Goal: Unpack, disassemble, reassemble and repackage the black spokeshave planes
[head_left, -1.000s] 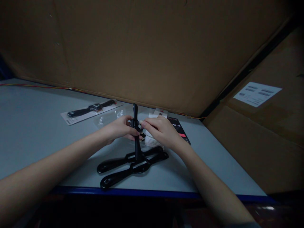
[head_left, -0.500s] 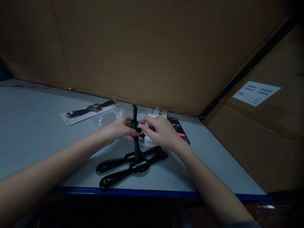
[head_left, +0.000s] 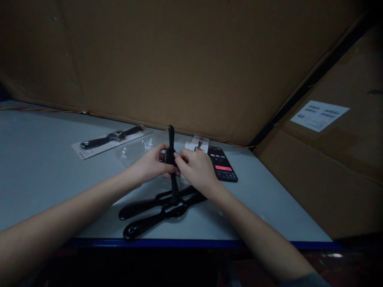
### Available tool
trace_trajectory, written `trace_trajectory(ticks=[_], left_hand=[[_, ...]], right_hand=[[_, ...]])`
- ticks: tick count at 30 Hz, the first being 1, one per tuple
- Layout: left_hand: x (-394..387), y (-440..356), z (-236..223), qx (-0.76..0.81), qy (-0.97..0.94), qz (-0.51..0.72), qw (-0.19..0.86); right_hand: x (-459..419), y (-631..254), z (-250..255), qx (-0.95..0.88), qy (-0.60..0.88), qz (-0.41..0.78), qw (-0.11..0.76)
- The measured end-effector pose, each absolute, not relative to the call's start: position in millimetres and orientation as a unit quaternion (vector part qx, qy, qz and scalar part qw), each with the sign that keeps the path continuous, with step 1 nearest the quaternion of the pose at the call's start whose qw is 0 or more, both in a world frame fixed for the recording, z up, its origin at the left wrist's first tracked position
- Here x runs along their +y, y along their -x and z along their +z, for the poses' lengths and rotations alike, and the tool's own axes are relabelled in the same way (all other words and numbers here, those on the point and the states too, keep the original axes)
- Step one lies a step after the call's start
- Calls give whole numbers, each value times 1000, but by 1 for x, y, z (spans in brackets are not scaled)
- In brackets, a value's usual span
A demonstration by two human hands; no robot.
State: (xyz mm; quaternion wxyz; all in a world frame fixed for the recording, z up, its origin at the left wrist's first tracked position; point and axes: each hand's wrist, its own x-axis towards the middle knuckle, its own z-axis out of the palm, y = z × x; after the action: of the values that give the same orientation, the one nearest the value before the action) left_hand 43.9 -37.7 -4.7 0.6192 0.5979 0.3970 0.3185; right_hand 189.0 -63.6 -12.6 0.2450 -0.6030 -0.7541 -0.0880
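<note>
A black spokeshave [head_left: 171, 137] stands on end between my hands, one handle up and the other pointing down. My left hand [head_left: 152, 162] is closed around its middle from the left, thumb across the front. From the right, my right hand [head_left: 196, 167] pinches at the same middle part; its fingertips cover the small fittings there. Below, two more black spokeshave bodies [head_left: 140, 208] [head_left: 146, 225] lie side by side on the grey table [head_left: 98, 195], with open slots in their middles. The lower handle of the held one overlaps them in view.
A packaged spokeshave [head_left: 118, 136] on a card lies at the back left. Clear plastic packaging [head_left: 128, 153] is beside it. Behind my right hand are a printed card [head_left: 201, 142] and a phone [head_left: 223, 163] showing a timer. Cardboard walls [head_left: 167, 67] rise behind and right.
My right hand has moved slightly left and now covers the middle fittings of the spokeshave, which showed before. The held spokeshave stands a little more upright; the view has shifted slightly.
</note>
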Motion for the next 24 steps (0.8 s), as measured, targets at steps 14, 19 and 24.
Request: trace_trajectory(ticks=[14,19,24], left_hand=[[-32,-35,-5,304,-565,342,686],[-33,-33,-6,286,-633,287,659],[-36,-29,7,266,-658,263,653]], right_hand=[[-45,-200,-15,-637,517,277,500],[-44,-195,-14,-595,485,426,478],[-46,-192,-13,-513,472,451,558]])
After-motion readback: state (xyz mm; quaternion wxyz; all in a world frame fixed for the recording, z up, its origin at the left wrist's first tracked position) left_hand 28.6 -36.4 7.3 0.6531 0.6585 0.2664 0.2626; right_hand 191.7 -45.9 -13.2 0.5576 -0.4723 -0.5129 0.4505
